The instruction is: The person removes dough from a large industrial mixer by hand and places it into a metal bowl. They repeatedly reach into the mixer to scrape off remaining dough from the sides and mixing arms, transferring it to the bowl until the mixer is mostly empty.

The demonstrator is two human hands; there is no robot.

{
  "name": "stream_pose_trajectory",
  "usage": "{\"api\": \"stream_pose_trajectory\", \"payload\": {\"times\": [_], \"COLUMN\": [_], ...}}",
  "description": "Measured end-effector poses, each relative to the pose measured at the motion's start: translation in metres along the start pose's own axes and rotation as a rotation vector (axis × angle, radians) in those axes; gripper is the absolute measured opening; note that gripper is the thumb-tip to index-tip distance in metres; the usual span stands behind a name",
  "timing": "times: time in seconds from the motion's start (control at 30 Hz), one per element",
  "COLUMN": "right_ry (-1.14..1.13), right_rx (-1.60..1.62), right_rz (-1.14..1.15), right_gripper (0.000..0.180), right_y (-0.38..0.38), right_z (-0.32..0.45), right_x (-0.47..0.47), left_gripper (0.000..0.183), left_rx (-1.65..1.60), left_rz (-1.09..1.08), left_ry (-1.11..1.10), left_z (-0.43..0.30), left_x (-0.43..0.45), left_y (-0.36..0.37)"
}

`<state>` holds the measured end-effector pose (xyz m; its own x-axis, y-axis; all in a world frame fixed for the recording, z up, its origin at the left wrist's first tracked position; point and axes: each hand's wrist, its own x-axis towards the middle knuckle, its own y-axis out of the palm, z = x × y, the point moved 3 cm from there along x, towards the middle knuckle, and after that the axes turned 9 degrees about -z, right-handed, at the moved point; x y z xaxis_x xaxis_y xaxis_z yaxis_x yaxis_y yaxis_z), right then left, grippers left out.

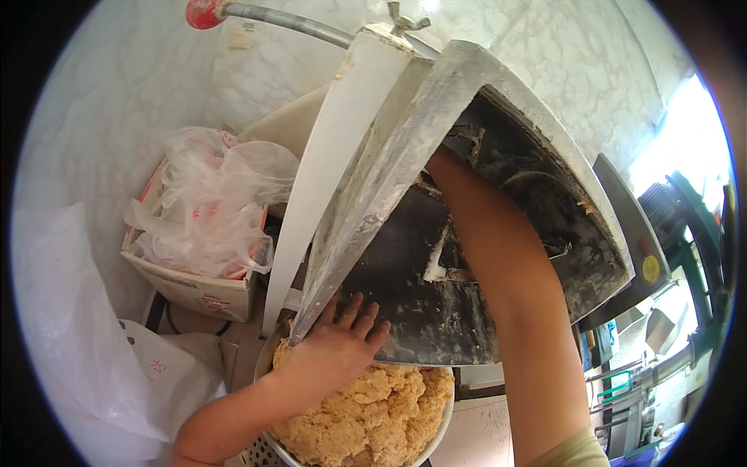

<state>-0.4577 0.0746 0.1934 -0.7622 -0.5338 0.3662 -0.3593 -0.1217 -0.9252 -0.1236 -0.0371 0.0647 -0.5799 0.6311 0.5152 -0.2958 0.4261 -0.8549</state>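
Observation:
A large dough mixer's metal trough [467, 64] is tilted towards me, its dark inside smeared with dough residue. My left hand [350, 344] lies with its fingers apart on the trough's lower left corner and lip, holding nothing. My right forearm [508, 245] reaches deep into the trough, past the angular mixing blade [435, 268]. The right hand itself is hidden behind the trough's left wall. Directly below the lip, a round metal bowl [448, 417] is heaped with rough yellowish dough [373, 420], under my left wrist.
A cardboard box [187, 286] full of thin plastic bags [216, 198] stands at left, with a white sack [87, 338] nearer me. A red-knobbed lever [286, 20] projects above the mixer's white side frame [344, 140]. Metal equipment [648, 373] crowds the right.

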Motion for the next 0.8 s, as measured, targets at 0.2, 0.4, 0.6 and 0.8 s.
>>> {"api": "stream_pose_trajectory", "payload": {"times": [0.2,0.4,0.6,0.8], "right_ry": [0.285,0.371,-0.001,0.177], "right_rx": [0.692,0.302,-0.093,0.042], "right_rz": [-0.045,0.412,0.123,0.074], "right_gripper": [0.060,0.077,0.056,0.039], "right_y": [-0.047,-0.077,-0.030,0.017], "right_z": [-0.067,-0.025,-0.031,-0.031], "right_x": [-0.029,-0.065,-0.031,0.020], "left_gripper": [0.055,0.050,0.052,0.050], "left_rx": [-0.092,-0.107,-0.076,-0.093], "left_rz": [0.021,0.024,-0.009,-0.067], "left_ry": [0.014,0.013,0.009,0.012], "left_z": [-0.005,0.002,0.002,0.005], "left_x": [0.014,0.009,0.009,0.007], "left_y": [0.005,-0.001,0.000,0.010]}}
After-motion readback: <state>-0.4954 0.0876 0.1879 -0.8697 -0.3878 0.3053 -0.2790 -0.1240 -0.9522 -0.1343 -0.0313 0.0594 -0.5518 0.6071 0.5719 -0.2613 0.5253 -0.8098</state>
